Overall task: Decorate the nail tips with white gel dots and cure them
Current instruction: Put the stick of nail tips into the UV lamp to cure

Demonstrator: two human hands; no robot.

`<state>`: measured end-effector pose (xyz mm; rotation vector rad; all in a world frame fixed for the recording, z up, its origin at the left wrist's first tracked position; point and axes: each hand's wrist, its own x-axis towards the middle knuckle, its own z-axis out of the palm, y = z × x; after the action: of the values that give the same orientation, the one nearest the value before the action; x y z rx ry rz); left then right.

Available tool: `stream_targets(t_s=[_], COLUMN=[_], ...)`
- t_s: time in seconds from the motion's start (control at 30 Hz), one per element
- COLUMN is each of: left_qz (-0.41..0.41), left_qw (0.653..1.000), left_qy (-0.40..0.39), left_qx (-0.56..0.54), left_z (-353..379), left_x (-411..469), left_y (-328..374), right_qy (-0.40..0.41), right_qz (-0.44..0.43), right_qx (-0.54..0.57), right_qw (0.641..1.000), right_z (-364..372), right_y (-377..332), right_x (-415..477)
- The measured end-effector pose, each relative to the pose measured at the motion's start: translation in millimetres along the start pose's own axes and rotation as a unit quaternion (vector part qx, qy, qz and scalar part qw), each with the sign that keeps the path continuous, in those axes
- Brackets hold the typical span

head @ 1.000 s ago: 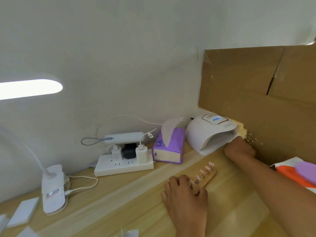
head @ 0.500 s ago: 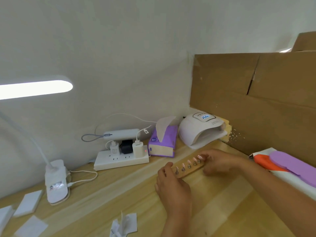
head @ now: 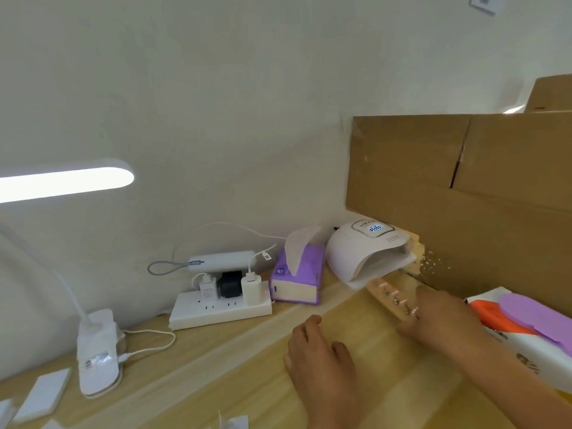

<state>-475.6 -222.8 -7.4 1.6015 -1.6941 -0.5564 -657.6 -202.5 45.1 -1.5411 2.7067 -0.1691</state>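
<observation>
Head view: right hand (head: pixel 445 323) is pinching a flat wooden strip (head: pixel 390 298) of glossy nail tips (head: pixel 396 301) at the mouth of the domed white curing lamp (head: pixel 356 252); left hand (head: pixel 322 360) is resting, fingers relaxed, on the woodgrain desk (head: pixel 241 370).

Counting what is here
Two hands — a left hand (head: pixel 322 360) and a right hand (head: pixel 445 320); one wooden strip (head: pixel 390 300); one nail lamp (head: pixel 365 252); one tissue box (head: pixel 297 274); three plugs (head: pixel 250 287) in one power strip (head: pixel 216 311).

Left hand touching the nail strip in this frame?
No, the left hand rests on the table, apart from the strip, which only the right hand holds by its near end.
</observation>
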Motion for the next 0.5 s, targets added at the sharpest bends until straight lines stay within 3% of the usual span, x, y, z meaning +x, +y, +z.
stream_targets(t_s=[0.2, 0.33, 0.5], left_qz=[0.012, 0.01, 0.096], left_qw=[0.999, 0.999, 0.995], left_qy=[0.043, 0.03, 0.02], left_qx=[-0.025, -0.015, 0.016], left_z=[2.8, 6.4, 6.1], left_x=[0.7, 2.6, 4.1], left_y=[1.4, 4.0, 10.1], right_qy=[0.05, 0.055, 0.074], right_qz=[0.07, 0.111, 0.177], right_qx=[0.071, 0.12, 0.123], right_qw=[0.994, 0.985, 0.974], right_z=[-4.2, 5.0, 20.8], right_y=[1.5, -11.1, -18.3], right_x=[38.6, 63.4, 88.9])
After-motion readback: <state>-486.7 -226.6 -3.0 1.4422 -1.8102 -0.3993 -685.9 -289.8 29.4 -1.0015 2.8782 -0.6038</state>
